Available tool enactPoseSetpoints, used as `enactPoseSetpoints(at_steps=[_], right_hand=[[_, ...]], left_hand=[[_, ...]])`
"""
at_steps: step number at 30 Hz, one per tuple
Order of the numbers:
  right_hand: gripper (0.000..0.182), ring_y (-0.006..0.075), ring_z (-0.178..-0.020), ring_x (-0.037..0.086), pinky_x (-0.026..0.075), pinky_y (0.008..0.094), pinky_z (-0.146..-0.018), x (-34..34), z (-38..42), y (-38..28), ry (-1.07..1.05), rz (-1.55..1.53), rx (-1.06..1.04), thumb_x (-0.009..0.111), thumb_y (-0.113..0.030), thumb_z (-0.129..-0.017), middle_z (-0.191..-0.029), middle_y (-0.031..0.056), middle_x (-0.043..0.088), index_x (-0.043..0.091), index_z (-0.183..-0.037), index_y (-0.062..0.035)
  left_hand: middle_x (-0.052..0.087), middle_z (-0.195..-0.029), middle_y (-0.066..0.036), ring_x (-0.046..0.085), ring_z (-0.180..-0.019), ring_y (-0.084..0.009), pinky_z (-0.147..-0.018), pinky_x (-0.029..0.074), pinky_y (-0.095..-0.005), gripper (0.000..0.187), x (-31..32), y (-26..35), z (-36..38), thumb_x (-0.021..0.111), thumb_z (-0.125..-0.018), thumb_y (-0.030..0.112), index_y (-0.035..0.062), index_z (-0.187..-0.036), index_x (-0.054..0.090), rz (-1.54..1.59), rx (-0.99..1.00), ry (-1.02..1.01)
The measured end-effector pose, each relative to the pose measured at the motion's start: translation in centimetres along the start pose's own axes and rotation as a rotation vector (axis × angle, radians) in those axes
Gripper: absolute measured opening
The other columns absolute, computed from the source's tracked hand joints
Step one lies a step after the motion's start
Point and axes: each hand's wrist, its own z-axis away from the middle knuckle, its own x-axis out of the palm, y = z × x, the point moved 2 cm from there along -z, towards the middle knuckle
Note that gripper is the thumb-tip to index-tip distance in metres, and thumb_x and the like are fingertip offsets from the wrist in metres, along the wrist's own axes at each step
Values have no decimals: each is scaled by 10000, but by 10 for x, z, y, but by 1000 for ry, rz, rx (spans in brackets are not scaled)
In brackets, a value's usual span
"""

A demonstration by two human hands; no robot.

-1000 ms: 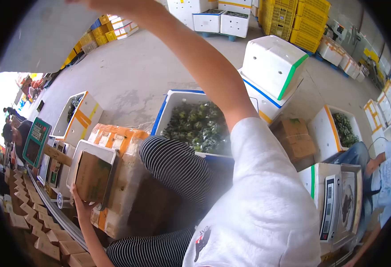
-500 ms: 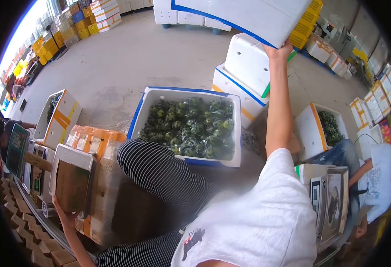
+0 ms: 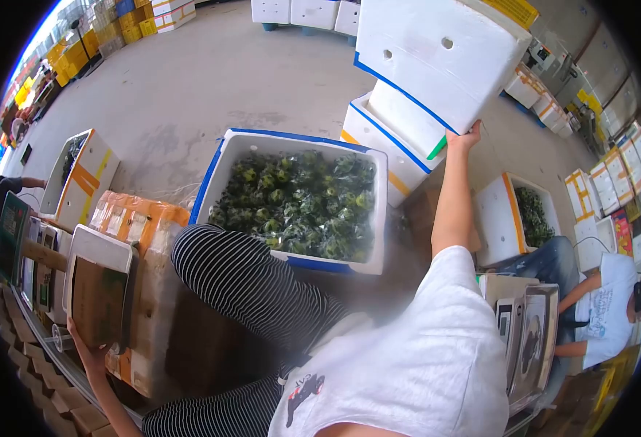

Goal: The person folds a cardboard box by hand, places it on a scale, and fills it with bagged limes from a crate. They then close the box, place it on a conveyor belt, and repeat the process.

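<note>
My right hand [image 3: 464, 136] grips the lower corner of a large white foam box [image 3: 437, 54] with a blue-taped rim, held tilted above a stack of foam boxes [image 3: 389, 149]. At the lower left, my left hand [image 3: 91, 353] rests on the edge of a flat piece of cardboard [image 3: 100, 302] lying on a scale [image 3: 120, 251]. Its fingers are partly hidden at the cardboard's edge. Between the two hands stands an open white foam box with blue tape [image 3: 215, 178], filled with bagged green produce [image 3: 298, 204].
A taped box [image 3: 156, 284] stands under the left scale. Another scale [image 3: 532, 342] and a co-worker [image 3: 604, 298] are at right, near an open produce box [image 3: 491, 226]. At left stands another produce box [image 3: 91, 182], with a person's arm [image 3: 32, 182] behind.
My right hand and the raised foam box have moved lower and slightly right, over the stack. The view has shifted a little. My left hand stays at the cardboard.
</note>
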Motion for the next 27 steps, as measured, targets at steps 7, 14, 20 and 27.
enactPoseSetpoints(at_steps=[7, 14, 20, 27], right_hand=[[515, 327, -1305, 438, 358, 555, -1048, -7, -57, -14, 52, -135, 145, 330, -403, -975, -1432, 94, 456, 466, -1382, -118], [521, 267, -1160, 467, 421, 468, -829, -66, -11, 12, 341, 138, 411, 355, -566, -925, -1305, 37, 516, 521, -1290, -234], [491, 213, -999, 481, 418, 411, -749, -154, 10, 28, 392, 731, 758, 386, -615, -910, -1170, 13, 518, 521, -1153, -211], [386, 360, -998, 546, 453, 493, -849, -44, 145, 11, -187, 2078, -780, 548, -47, -813, -1100, 235, 511, 437, -1169, 53]], left_hand=[[339, -1459, -84, 364, -1300, -343, -943, 381, -605, 861, -2, 3, -4, 484, -813, 757, 271, -1491, 271, 44, -35, 1], [314, -1473, -105, 310, -1343, -346, -983, 338, -629, 858, -5, 6, -7, 499, -817, 743, 263, -1491, 277, 86, -31, 45], [317, -1465, -118, 345, -1316, -345, -988, 346, -611, 860, 5, 7, 2, 499, -812, 752, 245, -1477, 296, 40, -10, 54], [390, -1466, -66, 375, -1326, -321, -979, 298, -654, 865, 3, 5, -2, 431, -813, 780, 240, -1479, 321, 78, -143, -102]])
